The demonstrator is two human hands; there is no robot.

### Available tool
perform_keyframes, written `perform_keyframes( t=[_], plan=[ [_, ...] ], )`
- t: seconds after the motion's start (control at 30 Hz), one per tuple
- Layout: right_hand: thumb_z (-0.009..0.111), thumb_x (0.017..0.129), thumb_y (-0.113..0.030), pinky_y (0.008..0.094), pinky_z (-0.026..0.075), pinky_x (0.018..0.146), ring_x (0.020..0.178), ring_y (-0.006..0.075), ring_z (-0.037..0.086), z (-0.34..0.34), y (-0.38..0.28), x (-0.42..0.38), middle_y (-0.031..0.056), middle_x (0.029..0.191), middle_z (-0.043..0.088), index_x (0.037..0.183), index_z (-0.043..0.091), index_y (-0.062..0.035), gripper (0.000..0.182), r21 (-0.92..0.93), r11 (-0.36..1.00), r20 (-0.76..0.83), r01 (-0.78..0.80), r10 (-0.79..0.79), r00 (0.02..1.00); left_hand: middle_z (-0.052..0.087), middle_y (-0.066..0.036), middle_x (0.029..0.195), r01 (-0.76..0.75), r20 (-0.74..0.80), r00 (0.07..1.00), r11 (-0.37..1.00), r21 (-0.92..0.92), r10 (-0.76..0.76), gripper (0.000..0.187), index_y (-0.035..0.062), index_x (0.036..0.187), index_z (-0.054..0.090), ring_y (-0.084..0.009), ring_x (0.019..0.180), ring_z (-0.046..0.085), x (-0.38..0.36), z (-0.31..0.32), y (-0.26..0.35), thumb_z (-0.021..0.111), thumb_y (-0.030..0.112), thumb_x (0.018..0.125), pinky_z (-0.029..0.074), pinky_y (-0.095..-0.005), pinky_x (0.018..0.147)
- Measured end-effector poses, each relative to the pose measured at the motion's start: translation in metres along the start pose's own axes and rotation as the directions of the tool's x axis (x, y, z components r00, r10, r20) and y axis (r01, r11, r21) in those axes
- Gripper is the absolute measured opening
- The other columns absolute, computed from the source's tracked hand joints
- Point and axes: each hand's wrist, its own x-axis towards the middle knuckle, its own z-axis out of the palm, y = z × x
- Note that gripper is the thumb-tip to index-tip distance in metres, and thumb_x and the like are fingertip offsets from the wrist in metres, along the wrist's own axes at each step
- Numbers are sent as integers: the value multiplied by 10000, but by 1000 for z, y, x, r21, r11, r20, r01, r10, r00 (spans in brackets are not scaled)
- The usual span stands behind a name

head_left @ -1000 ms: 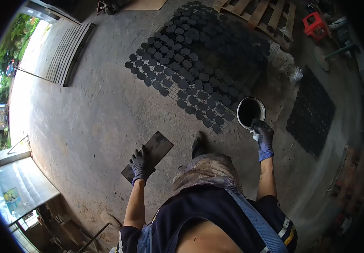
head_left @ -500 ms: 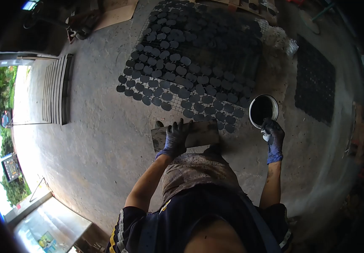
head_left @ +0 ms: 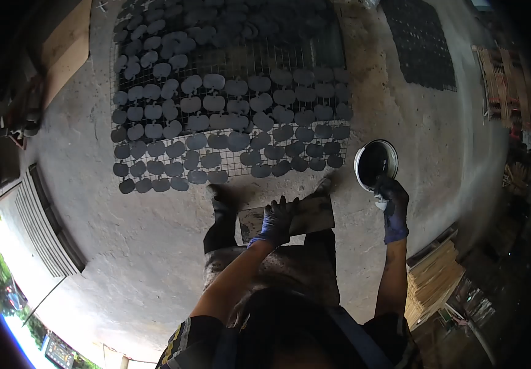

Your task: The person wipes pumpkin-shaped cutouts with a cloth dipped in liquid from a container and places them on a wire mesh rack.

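Note:
My left hand (head_left: pixel 274 222), in a stained purple glove, grips a dark, smudged rectangular board (head_left: pixel 311 216) in front of my lap. Its fingers are spread across the face and reach the far edge. Out to the right, my right hand (head_left: pixel 392 200), gloved in the same purple and blackened over the fingers, is closed on the near side of a round pot (head_left: pixel 394 161). The pot has a pale rim and a dark inside. Something white shows under the right fingers.
Rows of dark, flat apple-shaped pieces (head_left: pixel 213 82) lie on wire mesh (head_left: pixel 233 165) ahead of my feet. Another dark sheet (head_left: pixel 422 46) rests on the floor at the far right. Stacked wooden pieces (head_left: pixel 434 280) stand right of my arm, a slatted panel (head_left: pixel 41 224) at left.
My view has turned to the right, so the mesh and pieces sit further left and squarer. The left hand stays on the board and the right hand stays on the pot.

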Motion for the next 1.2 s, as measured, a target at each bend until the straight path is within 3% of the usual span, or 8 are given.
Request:
perform_keyframes(
  t=[0.3,0.43,0.73,0.87,0.97,1.07,1.13,1.2],
  plan=[
    [459,695,-81,227,373,610,622,110,464,-20,89,95,31,711,509,901,549,41,256,-71,991,-22,-114,113,993,345,-205,1155,73,77,995,997,-39,-70,853,122,1267,222,-362,955,405,110,143,-24,619,134,513,383,-454,742],
    [451,657,-41,205,311,509,532,84,385,-15,135,124,15,636,440,804,506,55,184,-71,997,-82,-24,19,996,300,-229,1216,74,72,995,997,33,-76,791,126,1283,207,-386,1006,378,130,206,-57,559,158,575,341,-479,802],
    [477,681,-90,204,344,560,609,81,424,-68,223,173,17,690,463,881,505,44,242,-97,995,-71,0,-7,997,288,-239,1235,6,145,989,999,31,-11,756,242,1303,180,-410,1068,345,131,322,-90,540,118,650,313,-497,836],
    [491,735,-132,188,313,500,535,66,388,-78,258,179,0,655,449,854,511,21,195,9,995,-167,103,-100,981,327,-214,1210,-74,46,997,986,146,68,917,234,1298,201,-364,1081,343,132,356,-100,702,269,531,317,-504,818],
    [518,737,-245,167,274,434,495,50,364,-97,292,180,3,654,449,1032,480,53,421,57,988,-118,145,-138,983,462,-162,1108,-181,91,981,974,134,170,615,234,1246,327,-300,1022,439,146,364,-111,554,185,677,330,-487,819],
    [520,718,-200,182,341,498,556,74,438,-99,310,178,22,715,509,1022,506,55,397,100,975,-194,201,-179,965,572,-170,904,-29,407,906,977,-212,116,286,85,963,575,-311,835,559,174,362,-123,482,214,726,431,-379,716],
    [518,689,-152,233,430,648,682,141,541,-108,324,173,87,829,580,981,536,62,363,139,968,-202,210,-180,963,571,-171,904,-63,394,907,974,-217,147,280,81,950,578,-311,836,558,184,355,-129,480,221,728,431,-379,716],
    [511,688,-125,232,432,645,675,142,545,-110,334,166,81,817,586,962,550,51,328,174,964,-266,201,-151,952,571,-172,903,-93,390,901,961,-260,193,272,74,923,585,-312,838,557,191,346,-137,474,233,732,431,-377,715]
  ],
)
